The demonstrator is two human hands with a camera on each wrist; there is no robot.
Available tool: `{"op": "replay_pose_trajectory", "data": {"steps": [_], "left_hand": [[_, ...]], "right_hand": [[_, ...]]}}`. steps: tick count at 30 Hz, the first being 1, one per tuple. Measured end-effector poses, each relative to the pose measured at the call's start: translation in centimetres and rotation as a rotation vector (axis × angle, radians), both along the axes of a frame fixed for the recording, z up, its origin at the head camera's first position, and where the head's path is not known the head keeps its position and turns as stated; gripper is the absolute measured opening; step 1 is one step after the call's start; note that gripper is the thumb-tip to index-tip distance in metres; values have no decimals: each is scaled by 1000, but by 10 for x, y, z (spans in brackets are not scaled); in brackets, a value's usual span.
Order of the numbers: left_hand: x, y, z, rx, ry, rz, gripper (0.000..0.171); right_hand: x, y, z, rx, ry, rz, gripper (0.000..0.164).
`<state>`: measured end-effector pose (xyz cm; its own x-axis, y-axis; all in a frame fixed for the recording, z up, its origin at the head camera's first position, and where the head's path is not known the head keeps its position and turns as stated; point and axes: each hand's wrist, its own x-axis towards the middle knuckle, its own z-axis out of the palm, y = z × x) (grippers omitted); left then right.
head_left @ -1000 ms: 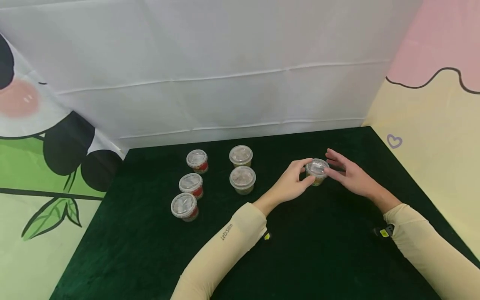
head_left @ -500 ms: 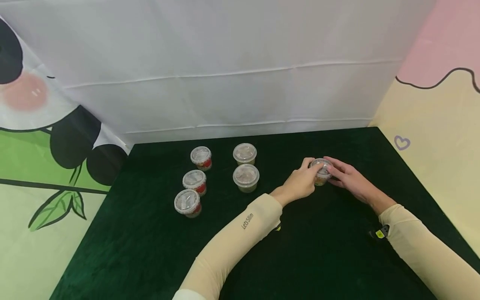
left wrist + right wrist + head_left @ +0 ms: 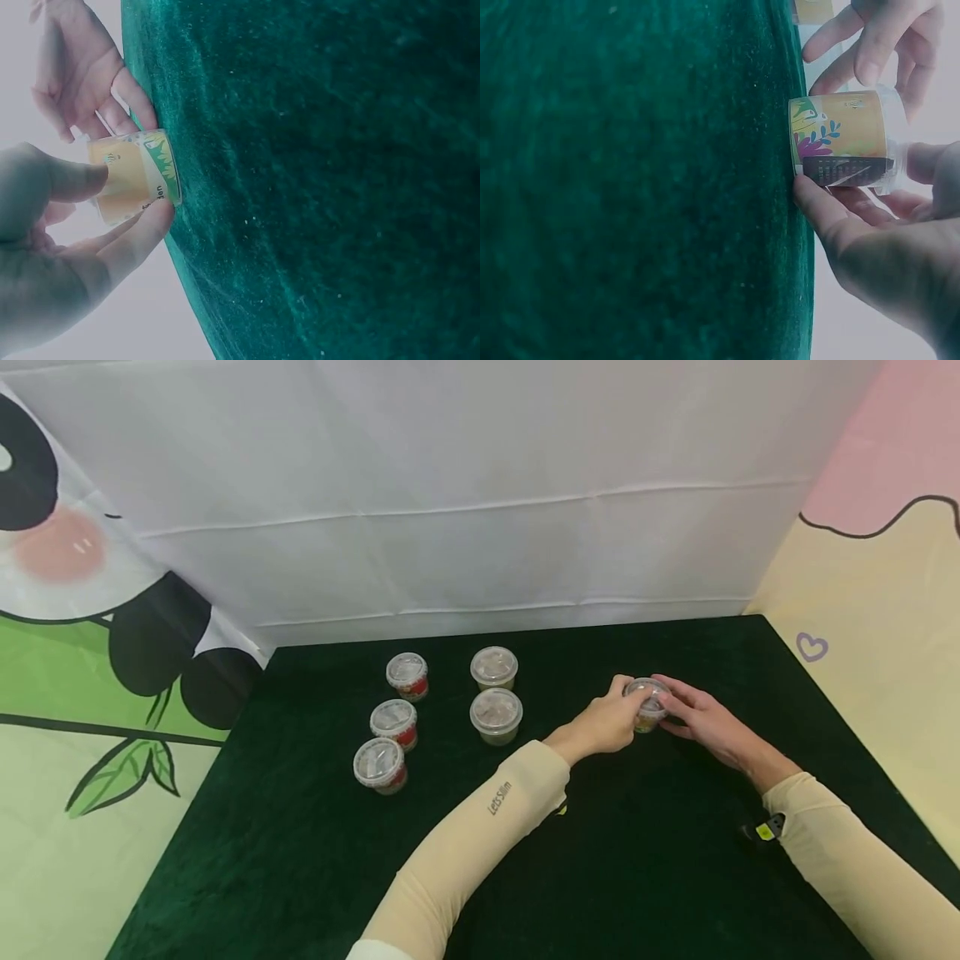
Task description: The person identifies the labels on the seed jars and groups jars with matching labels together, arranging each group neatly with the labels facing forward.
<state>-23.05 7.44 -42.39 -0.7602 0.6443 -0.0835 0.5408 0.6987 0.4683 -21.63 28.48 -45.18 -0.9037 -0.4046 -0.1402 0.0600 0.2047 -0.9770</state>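
A small clear plastic tub with a lid (image 3: 647,720) stands at the right of the dark green table. Its label is yellow-orange with leaf and cartoon prints, plain in both wrist views on the tub (image 3: 840,139). My left hand (image 3: 602,724) grips its left side, the thumb up at the lid and fingers curling behind. From the right, my right hand (image 3: 708,724) holds the same tub between thumb and fingers. In the left wrist view, a left fingertip (image 3: 159,214) lies low on the tub's wall, close to the cloth.
Two pale green tubs (image 3: 496,714) stand mid-table, one behind the other. Further left, three red-labelled lidded tubs (image 3: 393,722) form a slanting row. A white cloth wall (image 3: 487,560) closes off the back, and a printed yellow panel (image 3: 870,693) borders the right.
A second ago the right hand was spread beside the tub; both hands have now closed in around it. The left thumb has risen to the lid. The head view has shifted slightly.
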Motion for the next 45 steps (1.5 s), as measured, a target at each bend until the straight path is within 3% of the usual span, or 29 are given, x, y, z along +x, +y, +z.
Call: {"op": "replay_pose_trajectory", "data": {"steps": [8, 16, 22, 30, 39, 45], "left_hand": [[-5, -4, -4, -14, 68, -38, 53], [-5, -18, -8, 139, 2, -50, 52], [0, -34, 4, 277, 24, -61, 51], [22, -70, 36, 540, -26, 5, 55], [36, -104, 39, 561, -83, 68, 52], [38, -113, 39, 576, -78, 98, 50]], "right_hand": [[3, 0, -3, 71, 68, 25, 67], [8, -4, 6, 48, 50, 4, 68], [12, -13, 24, -40, 45, 6, 68], [30, -40, 52, -154, 130, 28, 60], [31, -74, 57, -146, 81, 39, 69], [27, -84, 56, -140, 91, 36, 69]]}}
